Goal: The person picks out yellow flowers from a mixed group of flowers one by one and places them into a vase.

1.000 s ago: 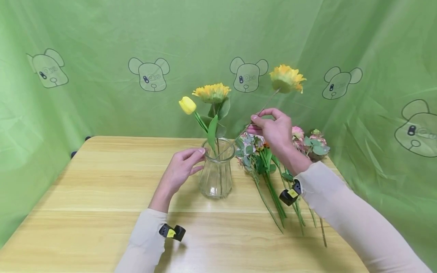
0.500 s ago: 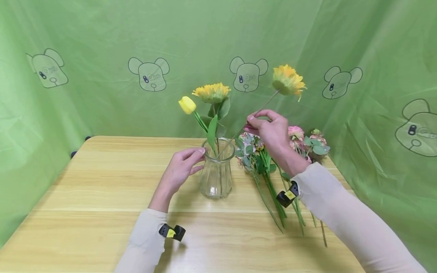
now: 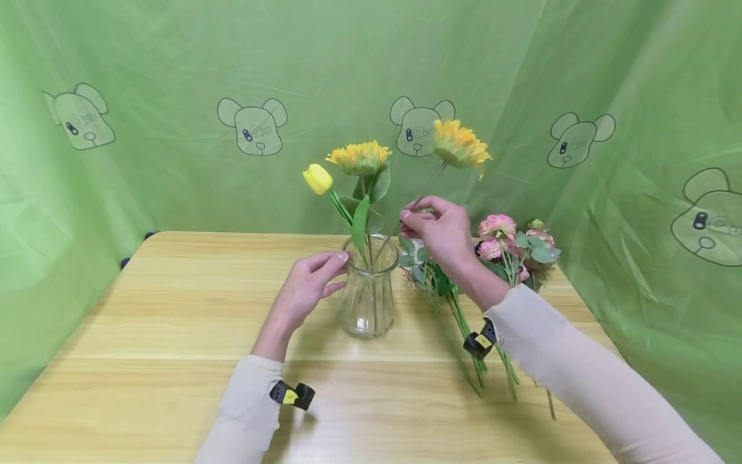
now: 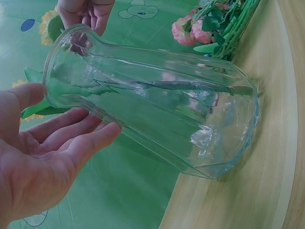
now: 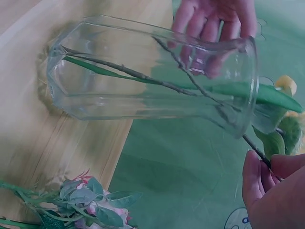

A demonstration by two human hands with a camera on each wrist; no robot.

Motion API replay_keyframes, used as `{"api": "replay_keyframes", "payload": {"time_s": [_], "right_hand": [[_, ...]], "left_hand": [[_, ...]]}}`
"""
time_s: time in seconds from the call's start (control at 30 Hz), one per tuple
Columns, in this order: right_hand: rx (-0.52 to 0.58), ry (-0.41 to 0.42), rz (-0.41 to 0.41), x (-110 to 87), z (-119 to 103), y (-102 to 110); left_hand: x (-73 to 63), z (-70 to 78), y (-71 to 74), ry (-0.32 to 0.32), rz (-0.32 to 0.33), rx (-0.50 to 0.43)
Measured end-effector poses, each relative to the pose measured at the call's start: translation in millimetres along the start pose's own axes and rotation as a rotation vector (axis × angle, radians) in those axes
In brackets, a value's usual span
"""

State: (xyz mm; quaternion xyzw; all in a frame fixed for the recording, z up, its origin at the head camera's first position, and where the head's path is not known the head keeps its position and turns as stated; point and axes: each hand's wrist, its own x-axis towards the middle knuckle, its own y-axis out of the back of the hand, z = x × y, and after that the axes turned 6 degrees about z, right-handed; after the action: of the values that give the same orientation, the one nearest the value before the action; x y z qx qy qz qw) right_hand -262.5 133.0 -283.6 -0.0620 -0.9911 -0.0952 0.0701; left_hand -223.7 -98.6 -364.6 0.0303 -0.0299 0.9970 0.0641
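Note:
A clear ribbed glass vase [image 3: 365, 309] stands upright on the table. My left hand [image 3: 310, 283] holds its neck from the left, thumb at the rim and fingers against the side [image 4: 71, 138]. In the vase stand a yellow tulip [image 3: 317, 178] and a yellow sunflower [image 3: 359, 158] with green leaves. My right hand [image 3: 440, 235] pinches the thin brown stem of a second sunflower [image 3: 460, 145], tilted with its bloom up to the right. In the right wrist view, that stem [image 5: 183, 69] passes through the mouth, its lower end inside the vase above the bottom.
Right of the vase lie several loose flowers, with pink blooms [image 3: 497, 227] towards the back and green stems [image 3: 464, 322] pointing forward. The wooden table [image 3: 174, 309] is backed by a green curtain [image 3: 324, 64] printed with bear heads.
My right hand has moved left and slightly down, bringing the second sunflower closer to the vase and its stem deeper into it. The left hand and vase have stayed put.

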Motion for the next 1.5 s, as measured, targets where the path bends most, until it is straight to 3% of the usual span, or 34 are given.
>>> {"api": "replay_keyframes", "payload": {"time_s": [0.47, 0.87, 1.1, 1.5], "right_hand": [[-0.224, 0.097, -0.028, -10.0, -1, -13], [-0.375, 0.237, -0.010, -15.4, 5, -21], [-0.417, 0.277, -0.016, -13.7, 6, -23], [-0.410, 0.248, -0.031, -12.4, 8, -24]], "left_hand": [[-0.6, 0.5, -0.3, 0.000, -0.009, -0.004], [1.2, -1.8, 0.5, 0.001, -0.008, -0.004], [0.3, -0.8, 0.3, -0.002, -0.006, -0.002], [-0.4, 0.6, 0.5, -0.002, -0.006, -0.001]]}}
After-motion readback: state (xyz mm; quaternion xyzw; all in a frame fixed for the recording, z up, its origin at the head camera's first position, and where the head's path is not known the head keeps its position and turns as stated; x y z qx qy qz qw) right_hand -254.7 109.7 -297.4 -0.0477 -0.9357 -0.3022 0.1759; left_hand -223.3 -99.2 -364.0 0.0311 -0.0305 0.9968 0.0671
